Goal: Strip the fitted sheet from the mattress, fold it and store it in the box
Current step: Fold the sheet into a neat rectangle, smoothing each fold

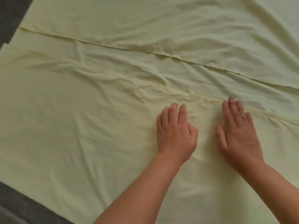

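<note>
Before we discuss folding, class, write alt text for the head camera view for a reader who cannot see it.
A left hand and right hand rest palms down, side by side, on a wrinkled pale yellow sheet, fingertips by a puckered seam. Beyond them a layered edge crosses it diagonally.

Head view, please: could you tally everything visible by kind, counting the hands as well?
Hands: 2, left hand and right hand, both resting flat on the fabric
Pale yellow sheet: 1
Dark grey surface beneath it: 1
Total: 4
</note>
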